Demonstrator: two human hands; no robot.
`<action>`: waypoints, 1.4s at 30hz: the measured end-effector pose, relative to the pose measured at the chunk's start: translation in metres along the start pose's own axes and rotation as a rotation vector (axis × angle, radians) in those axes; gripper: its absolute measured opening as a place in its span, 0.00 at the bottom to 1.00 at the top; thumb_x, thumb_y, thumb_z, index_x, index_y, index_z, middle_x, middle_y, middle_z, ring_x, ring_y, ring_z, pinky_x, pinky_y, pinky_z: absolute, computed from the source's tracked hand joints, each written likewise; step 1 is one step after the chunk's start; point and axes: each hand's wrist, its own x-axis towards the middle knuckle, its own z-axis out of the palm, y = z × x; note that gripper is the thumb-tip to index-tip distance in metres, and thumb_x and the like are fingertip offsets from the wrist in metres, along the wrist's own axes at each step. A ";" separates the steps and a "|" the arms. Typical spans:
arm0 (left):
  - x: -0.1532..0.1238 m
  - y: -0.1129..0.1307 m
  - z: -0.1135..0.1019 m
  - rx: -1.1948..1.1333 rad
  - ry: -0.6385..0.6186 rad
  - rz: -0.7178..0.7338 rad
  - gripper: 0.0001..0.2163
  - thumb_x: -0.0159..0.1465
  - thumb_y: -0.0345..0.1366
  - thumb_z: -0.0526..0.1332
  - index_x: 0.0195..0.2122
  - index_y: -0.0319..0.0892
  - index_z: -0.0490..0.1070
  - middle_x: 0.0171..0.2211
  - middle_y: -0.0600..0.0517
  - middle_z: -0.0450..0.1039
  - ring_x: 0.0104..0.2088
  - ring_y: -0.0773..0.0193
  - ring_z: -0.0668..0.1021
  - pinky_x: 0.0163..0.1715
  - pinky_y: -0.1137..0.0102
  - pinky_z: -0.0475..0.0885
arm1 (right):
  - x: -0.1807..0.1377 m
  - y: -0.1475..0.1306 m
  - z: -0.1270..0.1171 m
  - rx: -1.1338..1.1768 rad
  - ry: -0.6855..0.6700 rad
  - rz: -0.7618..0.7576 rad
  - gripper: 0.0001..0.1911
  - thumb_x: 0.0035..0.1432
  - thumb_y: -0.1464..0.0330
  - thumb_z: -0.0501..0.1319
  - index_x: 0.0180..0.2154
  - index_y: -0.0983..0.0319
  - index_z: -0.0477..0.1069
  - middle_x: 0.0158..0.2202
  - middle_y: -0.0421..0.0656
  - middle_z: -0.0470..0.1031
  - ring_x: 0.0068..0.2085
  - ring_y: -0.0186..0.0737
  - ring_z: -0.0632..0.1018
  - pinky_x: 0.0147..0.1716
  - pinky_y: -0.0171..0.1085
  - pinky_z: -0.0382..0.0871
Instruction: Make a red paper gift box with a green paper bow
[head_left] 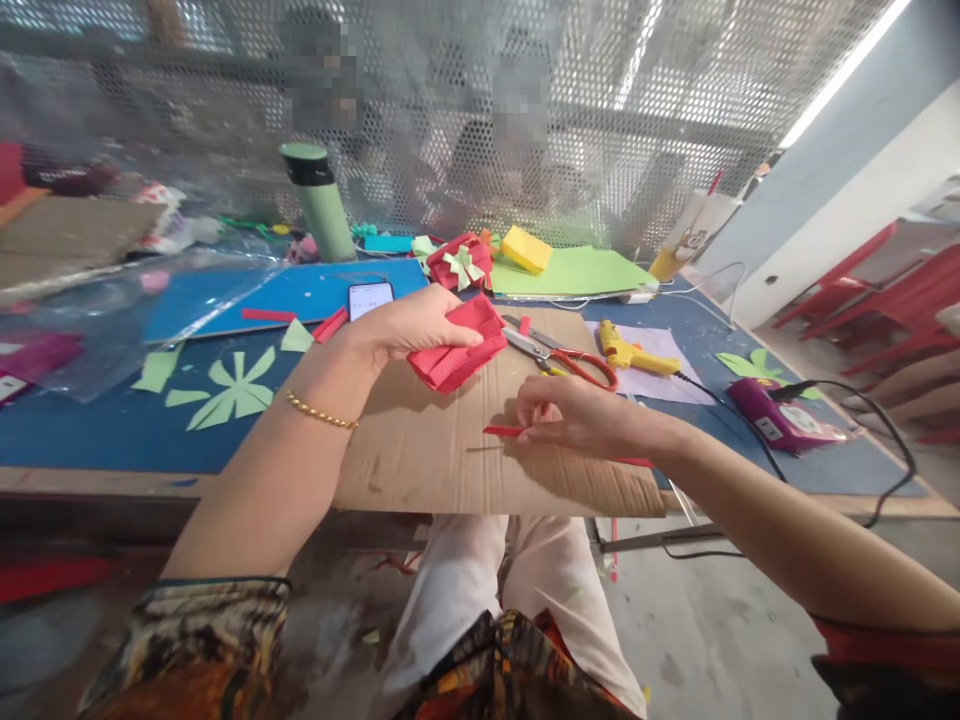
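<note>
My left hand (431, 328) is closed around a folded red paper piece (461, 345), raised above the brown cardboard sheet (420, 450). My right hand (562, 412) pinches a thin red paper strip (502, 431) over the same cardboard; the strip's other end shows past the wrist. Beyond the right hand lie scissors with orange handles (589, 366), their blades pointing to the red piece. A yellow hot glue gun (636, 352) rests on a pale purple sheet (694, 378), to the right of the scissors.
Green paper cutouts (238, 390) lie at left near a phone (370, 297). Behind are a green bottle (319, 205), a finished-looking red paper piece (461, 262), a yellow block (526, 250) and a drink cup (690, 235). A purple power strip (784, 415) with cables sits at right.
</note>
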 end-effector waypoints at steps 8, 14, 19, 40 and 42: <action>0.006 -0.008 -0.003 0.076 -0.055 0.014 0.09 0.54 0.32 0.74 0.27 0.41 0.73 0.27 0.52 0.77 0.26 0.68 0.76 0.24 0.75 0.65 | -0.001 0.011 -0.049 0.136 0.416 -0.172 0.10 0.66 0.60 0.63 0.36 0.59 0.78 0.30 0.42 0.78 0.30 0.38 0.76 0.30 0.38 0.68; 0.006 -0.009 -0.001 0.109 -0.125 0.008 0.08 0.54 0.36 0.74 0.30 0.43 0.77 0.24 0.55 0.75 0.25 0.66 0.76 0.24 0.74 0.66 | 0.012 0.015 -0.039 -0.128 0.384 -0.213 0.10 0.65 0.71 0.60 0.37 0.60 0.81 0.30 0.40 0.80 0.31 0.36 0.75 0.35 0.38 0.65; 0.002 -0.005 0.004 0.173 -0.168 -0.041 0.08 0.55 0.38 0.74 0.27 0.43 0.77 0.24 0.53 0.78 0.25 0.65 0.78 0.23 0.75 0.65 | 0.011 0.019 -0.025 -0.094 0.322 -0.259 0.09 0.65 0.70 0.61 0.33 0.59 0.78 0.29 0.40 0.79 0.30 0.35 0.73 0.34 0.37 0.64; -0.007 -0.001 0.010 0.111 -0.322 -0.029 0.06 0.56 0.38 0.73 0.26 0.43 0.81 0.20 0.53 0.73 0.27 0.62 0.79 0.26 0.74 0.68 | 0.015 0.018 -0.016 0.054 0.325 -0.126 0.10 0.55 0.69 0.68 0.35 0.57 0.66 0.30 0.37 0.77 0.31 0.36 0.75 0.33 0.36 0.66; -0.007 0.001 0.011 0.108 -0.326 -0.034 0.06 0.56 0.38 0.74 0.26 0.43 0.80 0.20 0.53 0.73 0.27 0.62 0.79 0.25 0.74 0.68 | 0.015 0.017 -0.016 0.039 0.324 -0.122 0.10 0.55 0.70 0.67 0.35 0.57 0.66 0.30 0.37 0.78 0.31 0.36 0.75 0.33 0.36 0.66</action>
